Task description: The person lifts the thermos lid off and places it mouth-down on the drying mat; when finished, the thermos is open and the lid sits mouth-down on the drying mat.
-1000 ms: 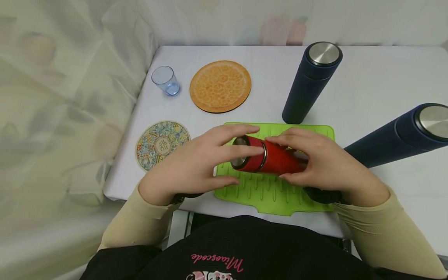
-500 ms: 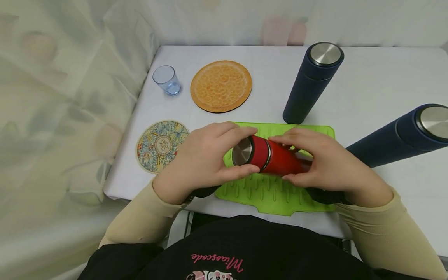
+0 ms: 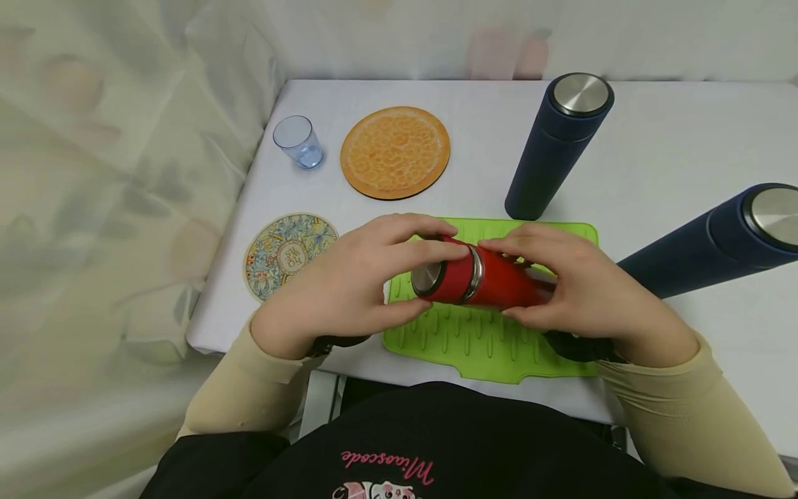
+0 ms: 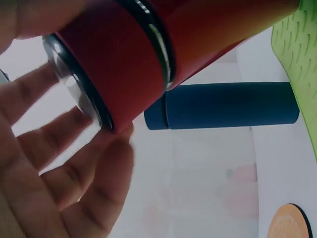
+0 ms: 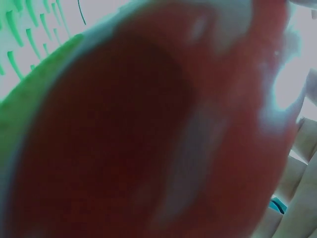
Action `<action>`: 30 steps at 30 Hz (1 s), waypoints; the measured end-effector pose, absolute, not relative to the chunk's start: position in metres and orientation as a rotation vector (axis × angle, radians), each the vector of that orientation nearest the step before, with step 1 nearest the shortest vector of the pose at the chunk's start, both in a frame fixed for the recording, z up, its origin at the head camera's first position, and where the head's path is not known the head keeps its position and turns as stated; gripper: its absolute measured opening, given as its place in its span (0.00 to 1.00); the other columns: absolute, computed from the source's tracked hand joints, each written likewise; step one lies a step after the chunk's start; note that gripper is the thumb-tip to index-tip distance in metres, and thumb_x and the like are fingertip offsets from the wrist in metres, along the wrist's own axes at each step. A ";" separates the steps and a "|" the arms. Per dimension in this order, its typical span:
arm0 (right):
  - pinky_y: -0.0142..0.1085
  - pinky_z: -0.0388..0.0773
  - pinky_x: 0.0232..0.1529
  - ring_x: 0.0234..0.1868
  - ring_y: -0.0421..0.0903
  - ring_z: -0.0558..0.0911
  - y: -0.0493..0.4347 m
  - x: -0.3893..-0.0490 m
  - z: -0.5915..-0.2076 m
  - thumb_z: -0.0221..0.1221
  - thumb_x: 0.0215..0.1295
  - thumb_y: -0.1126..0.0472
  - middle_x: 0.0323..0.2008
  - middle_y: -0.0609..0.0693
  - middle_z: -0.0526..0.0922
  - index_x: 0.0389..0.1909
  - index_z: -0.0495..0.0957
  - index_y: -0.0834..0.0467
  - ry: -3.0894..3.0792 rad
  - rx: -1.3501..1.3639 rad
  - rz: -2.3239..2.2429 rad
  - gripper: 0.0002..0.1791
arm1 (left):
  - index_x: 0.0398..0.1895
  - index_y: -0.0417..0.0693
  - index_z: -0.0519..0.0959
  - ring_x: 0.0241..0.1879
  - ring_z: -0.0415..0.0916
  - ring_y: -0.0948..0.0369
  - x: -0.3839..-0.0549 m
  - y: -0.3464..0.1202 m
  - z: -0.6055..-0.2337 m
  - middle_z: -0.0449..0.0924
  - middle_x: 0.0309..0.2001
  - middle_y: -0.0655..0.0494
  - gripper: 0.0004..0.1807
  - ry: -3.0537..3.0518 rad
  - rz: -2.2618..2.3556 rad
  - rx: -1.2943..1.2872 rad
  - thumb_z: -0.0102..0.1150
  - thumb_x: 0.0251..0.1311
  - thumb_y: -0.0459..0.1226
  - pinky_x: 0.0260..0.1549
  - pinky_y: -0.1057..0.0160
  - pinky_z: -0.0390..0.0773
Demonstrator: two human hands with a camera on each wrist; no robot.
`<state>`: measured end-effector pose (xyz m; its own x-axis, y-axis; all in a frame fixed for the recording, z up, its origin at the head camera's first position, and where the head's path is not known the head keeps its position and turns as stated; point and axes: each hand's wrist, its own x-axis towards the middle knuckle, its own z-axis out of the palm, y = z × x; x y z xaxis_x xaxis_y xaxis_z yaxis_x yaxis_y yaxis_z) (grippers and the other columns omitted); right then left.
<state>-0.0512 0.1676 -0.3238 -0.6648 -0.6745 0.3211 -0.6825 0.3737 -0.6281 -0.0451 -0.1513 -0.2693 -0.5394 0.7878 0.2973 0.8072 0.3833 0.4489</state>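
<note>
A red thermos [image 3: 508, 281] lies tilted above the green ridged mat [image 3: 492, 346], its steel-topped lid [image 3: 451, 281] facing left. A silver band shows between lid and body. My left hand [image 3: 358, 277] is round the lid, index finger over its top and thumb at its lower edge. In the left wrist view the lid [image 4: 114, 64] sits among bent fingers [image 4: 99, 183]. My right hand [image 3: 580, 291] grips the body, fingers on the far side and thumb on the near side. The right wrist view shows the thermos [image 5: 124, 148] blurred and very close; its base is mostly hidden in the palm.
One dark blue thermos [image 3: 548, 159] stands behind the mat, another [image 3: 704, 242] to its right. A blue-tinted glass [image 3: 302, 145] stands at the back left. An orange round mat [image 3: 395, 152] and a patterned round coaster [image 3: 289, 256] lie on the white table.
My left fingers close round the lid, turn it, then shift to a looser hold lower on it. The silver band looks wider now. My right hand stays almost still on the body.
</note>
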 end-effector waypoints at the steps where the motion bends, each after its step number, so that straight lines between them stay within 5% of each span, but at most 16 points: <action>1: 0.37 0.87 0.48 0.56 0.41 0.83 0.167 -0.051 -0.324 0.86 0.44 0.67 0.58 0.45 0.88 0.69 0.84 0.53 -2.600 1.279 1.189 0.45 | 0.71 0.51 0.82 0.71 0.78 0.53 -0.045 -0.152 -0.269 0.80 0.71 0.49 0.31 -2.602 -0.888 -1.461 0.78 0.63 0.36 0.69 0.52 0.80; 11: 0.28 0.82 0.53 0.52 0.39 0.85 0.174 -0.050 -0.321 0.87 0.41 0.69 0.58 0.45 0.88 0.71 0.83 0.53 -2.589 1.208 1.283 0.49 | 0.69 0.44 0.83 0.55 0.80 0.61 -0.042 -0.155 -0.276 0.86 0.61 0.51 0.36 -2.534 -1.170 -1.233 0.84 0.56 0.42 0.41 0.60 0.83; 22: 0.25 0.81 0.58 0.58 0.39 0.85 0.165 -0.060 -0.325 0.80 0.41 0.82 0.61 0.34 0.84 0.74 0.77 0.65 -2.420 0.760 1.619 0.52 | 0.70 0.42 0.83 0.60 0.82 0.58 -0.040 -0.172 -0.298 0.86 0.63 0.49 0.37 -2.641 -1.190 -1.103 0.85 0.56 0.40 0.46 0.59 0.88; 30: 0.32 0.84 0.62 0.59 0.45 0.87 0.134 -0.092 -0.336 0.77 0.49 0.83 0.62 0.44 0.85 0.74 0.74 0.60 -2.146 0.582 1.789 0.48 | 0.72 0.46 0.82 0.60 0.83 0.58 -0.039 -0.181 -0.318 0.85 0.65 0.51 0.37 -2.779 -1.099 -1.015 0.84 0.60 0.44 0.47 0.59 0.88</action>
<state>-0.0918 0.1339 -0.3357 -0.8776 -0.1226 0.4635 -0.4780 0.1486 -0.8657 -0.0386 -0.1807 -0.3181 -0.7930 0.5714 0.2114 0.5613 0.5504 0.6180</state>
